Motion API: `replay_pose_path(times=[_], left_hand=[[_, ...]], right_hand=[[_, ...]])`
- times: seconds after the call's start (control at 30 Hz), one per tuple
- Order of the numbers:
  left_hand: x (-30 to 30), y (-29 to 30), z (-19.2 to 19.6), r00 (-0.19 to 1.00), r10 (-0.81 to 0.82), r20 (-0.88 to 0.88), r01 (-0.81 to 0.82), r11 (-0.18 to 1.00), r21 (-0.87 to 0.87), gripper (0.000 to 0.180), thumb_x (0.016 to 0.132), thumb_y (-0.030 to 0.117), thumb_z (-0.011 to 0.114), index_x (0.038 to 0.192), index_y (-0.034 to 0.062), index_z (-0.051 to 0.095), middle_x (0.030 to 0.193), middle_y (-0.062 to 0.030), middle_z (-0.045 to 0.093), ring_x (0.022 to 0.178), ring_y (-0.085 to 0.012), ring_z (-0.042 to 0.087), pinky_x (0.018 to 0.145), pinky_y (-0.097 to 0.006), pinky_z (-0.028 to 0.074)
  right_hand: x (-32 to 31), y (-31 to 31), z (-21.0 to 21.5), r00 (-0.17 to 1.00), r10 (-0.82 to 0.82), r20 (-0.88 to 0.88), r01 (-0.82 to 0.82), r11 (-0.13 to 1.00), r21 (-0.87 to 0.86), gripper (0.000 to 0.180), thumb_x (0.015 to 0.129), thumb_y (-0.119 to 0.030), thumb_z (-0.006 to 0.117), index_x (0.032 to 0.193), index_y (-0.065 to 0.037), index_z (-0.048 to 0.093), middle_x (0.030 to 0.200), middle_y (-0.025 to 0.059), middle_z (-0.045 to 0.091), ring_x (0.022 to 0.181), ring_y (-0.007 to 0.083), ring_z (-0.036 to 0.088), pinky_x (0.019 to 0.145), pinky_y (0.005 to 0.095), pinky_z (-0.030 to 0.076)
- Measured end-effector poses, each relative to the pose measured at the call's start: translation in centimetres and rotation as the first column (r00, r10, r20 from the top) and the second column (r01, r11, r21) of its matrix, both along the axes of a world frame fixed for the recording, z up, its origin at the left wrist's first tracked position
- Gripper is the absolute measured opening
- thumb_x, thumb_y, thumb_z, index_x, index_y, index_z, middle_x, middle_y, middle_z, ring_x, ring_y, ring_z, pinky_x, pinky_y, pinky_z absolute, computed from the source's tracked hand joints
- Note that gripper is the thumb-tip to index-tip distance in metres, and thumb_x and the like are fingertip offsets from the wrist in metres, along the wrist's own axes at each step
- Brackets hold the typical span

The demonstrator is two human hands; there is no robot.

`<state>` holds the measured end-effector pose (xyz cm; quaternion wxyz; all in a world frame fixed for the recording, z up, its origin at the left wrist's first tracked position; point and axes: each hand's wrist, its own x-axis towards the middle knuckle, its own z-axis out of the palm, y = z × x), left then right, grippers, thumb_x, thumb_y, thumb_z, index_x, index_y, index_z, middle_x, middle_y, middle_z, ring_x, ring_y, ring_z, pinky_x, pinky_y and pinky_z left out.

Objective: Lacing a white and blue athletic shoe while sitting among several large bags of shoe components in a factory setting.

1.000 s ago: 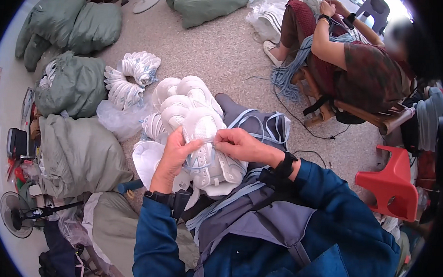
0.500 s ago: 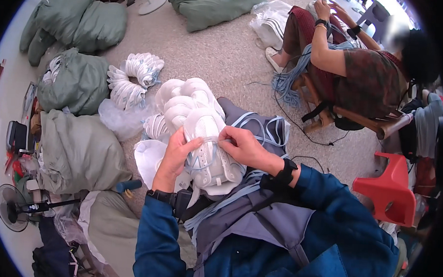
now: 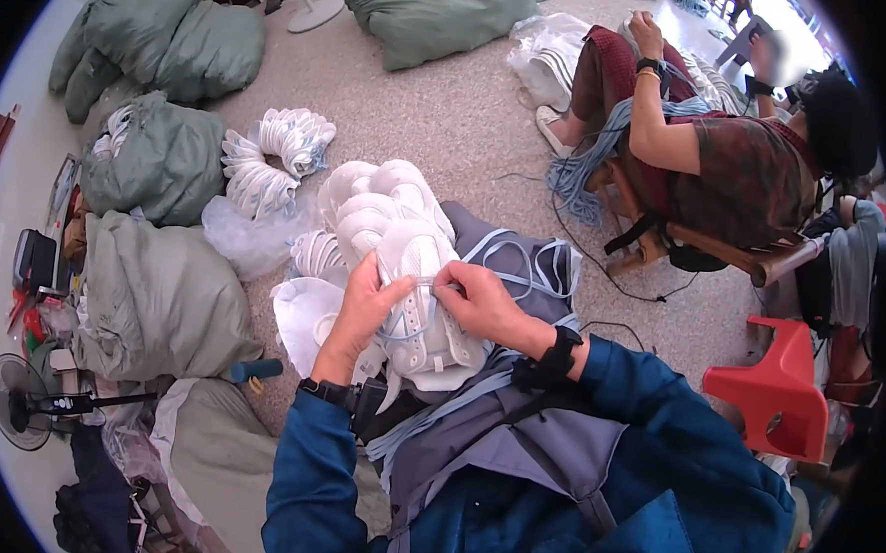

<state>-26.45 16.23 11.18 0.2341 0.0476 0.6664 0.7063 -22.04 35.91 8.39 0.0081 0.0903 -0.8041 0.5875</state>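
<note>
Head view: a white shoe upper is held above the lap, against the near end of a row of white uppers. It is clamped at its left side by the left hand, the thumb laid on its front. At its right side, thumb and forefinger of the right hand are pinched together on a pale lace drawn across the upper. Loose blue laces are draped over a grey apron. A red stool is seen to the right; a green sack is set on the left. Beyond, a seated co-worker is observed.
</note>
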Motion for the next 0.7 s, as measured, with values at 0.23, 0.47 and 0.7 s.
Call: replay_pose_path(times=[0.23, 0.47, 0.7], left_hand=[[0.0, -0.1, -0.5, 0.996, 0.011, -0.092, -0.022, 0.993, -0.118, 0.046, 0.088, 0.005, 0.067, 0.131, -0.0024, 0.052, 0.12, -0.0098, 0.064, 0.107, -0.0159, 0.062, 0.092, -0.031, 0.051], [0.3, -0.1, -0.2, 0.998, 0.028, 0.048, -0.028, 1.0, 0.003, 0.046, 0.088, 0.005, 0.066, 0.131, -0.0025, 0.052, 0.121, -0.0102, 0.064, 0.107, -0.0156, 0.062, 0.092, -0.031, 0.051], [-0.3, -0.4, 1.0, 0.998, -0.065, 0.022, 0.068, 0.986, -0.152, 0.051, 0.086, 0.009, 0.072, 0.132, -0.0026, 0.053, 0.12, -0.01, 0.065, 0.106, -0.0161, 0.063, 0.091, -0.031, 0.052]], right_hand=[[0.3, -0.2, 0.8, 0.994, 0.079, -0.08, -0.073, 0.995, 0.068, 0.011, 0.089, -0.012, 0.061, 0.092, -0.002, 0.061, 0.081, 0.0191, 0.063, 0.078, 0.037, 0.065, 0.068, 0.0435, 0.049], [1.0, 0.8, 0.5, 0.995, 0.078, -0.06, -0.074, 0.995, 0.063, 0.013, 0.088, -0.012, 0.062, 0.095, -0.001, 0.062, 0.085, 0.0183, 0.065, 0.081, 0.0361, 0.066, 0.072, 0.0422, 0.051], [0.6, 1.3, 2.3, 0.995, 0.095, 0.039, -0.101, 0.974, 0.203, 0.013, 0.085, -0.013, 0.065, 0.091, -0.002, 0.067, 0.081, 0.0167, 0.068, 0.077, 0.0368, 0.067, 0.07, 0.0421, 0.053]])
